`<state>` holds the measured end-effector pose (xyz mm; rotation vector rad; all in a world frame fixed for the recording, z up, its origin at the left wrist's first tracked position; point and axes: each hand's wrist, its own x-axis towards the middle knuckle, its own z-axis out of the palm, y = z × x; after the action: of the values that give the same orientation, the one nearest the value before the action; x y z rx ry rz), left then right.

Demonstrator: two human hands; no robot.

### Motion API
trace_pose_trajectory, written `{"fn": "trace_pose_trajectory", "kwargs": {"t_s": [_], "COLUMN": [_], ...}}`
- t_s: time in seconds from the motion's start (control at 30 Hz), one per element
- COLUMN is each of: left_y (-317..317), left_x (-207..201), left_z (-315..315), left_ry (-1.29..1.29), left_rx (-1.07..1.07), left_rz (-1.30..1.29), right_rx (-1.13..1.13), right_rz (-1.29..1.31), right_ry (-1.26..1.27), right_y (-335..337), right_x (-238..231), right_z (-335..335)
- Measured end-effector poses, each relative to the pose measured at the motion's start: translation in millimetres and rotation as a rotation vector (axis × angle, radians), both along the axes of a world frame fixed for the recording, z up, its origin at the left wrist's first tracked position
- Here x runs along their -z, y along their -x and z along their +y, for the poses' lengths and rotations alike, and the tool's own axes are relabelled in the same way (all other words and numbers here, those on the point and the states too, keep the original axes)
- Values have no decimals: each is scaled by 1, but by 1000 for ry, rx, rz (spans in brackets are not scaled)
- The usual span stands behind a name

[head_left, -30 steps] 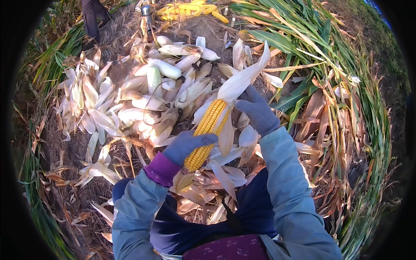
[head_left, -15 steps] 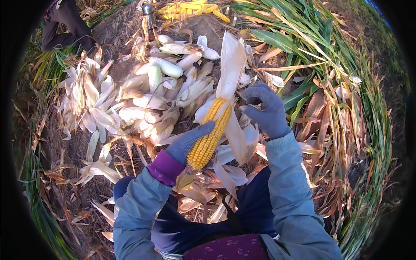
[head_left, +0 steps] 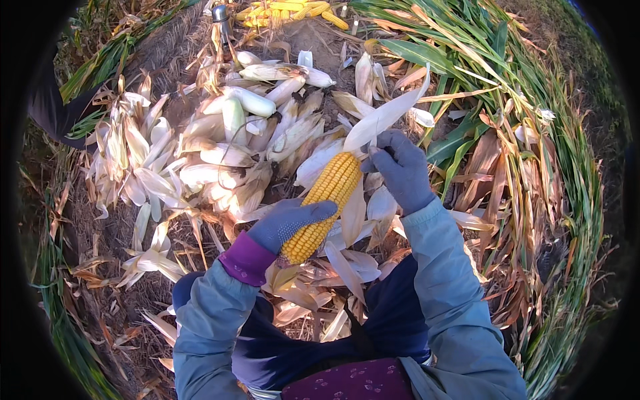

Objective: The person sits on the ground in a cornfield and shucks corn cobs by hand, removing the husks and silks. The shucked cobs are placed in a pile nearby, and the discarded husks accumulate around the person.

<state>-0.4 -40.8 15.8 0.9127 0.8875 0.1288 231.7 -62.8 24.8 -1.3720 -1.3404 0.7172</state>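
Note:
A yellow ear of corn (head_left: 337, 181) lies tilted in front of me, its bare kernels showing along its length. My left hand (head_left: 288, 225), in a grey dotted glove, is closed round its lower end with the thumb across the kernels. At the upper tip, my gloved right hand (head_left: 403, 172) pinches a pale corn husk (head_left: 381, 121). That husk bends up and to the right above the fingers. Another husk strip (head_left: 353, 212) hangs down beside the ear. How the husk joins the ear is hidden behind the right fingers.
Unhusked ears (head_left: 233, 157) are heaped ahead, with loose husks (head_left: 143, 160) to their left. Shucked yellow ears (head_left: 287, 10) and a metal flask (head_left: 221, 19) are at the far side. Green stalks (head_left: 520, 87) line the right. Another person's dark-clothed leg (head_left: 57, 110) is at upper left.
My right hand has closed on the husk and moved slightly left. The husk has swung off the ear's tip to the right, baring more kernels. The other person's leg has shifted left and nearer.

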Motion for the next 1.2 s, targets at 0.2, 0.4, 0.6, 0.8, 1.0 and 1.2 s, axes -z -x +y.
{"fn": "trace_pose_trajectory", "kwargs": {"t_s": [0.2,0.4,0.6,0.8,1.0,1.2], "left_y": [-12,-9,-10,-18,-11,-16], "left_x": [-11,10,12,16,15,3], "left_z": [-7,-6,-6,-12,-7,-11], "left_ry": [-125,91,94,-219,-716,-787], "left_rx": [42,-189,-168,35,210,203], "left_rz": [-109,-120,-93,-30,272,278], "right_rx": [242,254,-53,70,64,320], "right_rz": [757,652,376,797,967,882], "right_ry": [136,214,310,123,178,74], "right_y": [-26,-27,12,17,7,22], "right_x": [17,19,22,21,23,-1], "right_z": [19,24,21,32,36,33]}}
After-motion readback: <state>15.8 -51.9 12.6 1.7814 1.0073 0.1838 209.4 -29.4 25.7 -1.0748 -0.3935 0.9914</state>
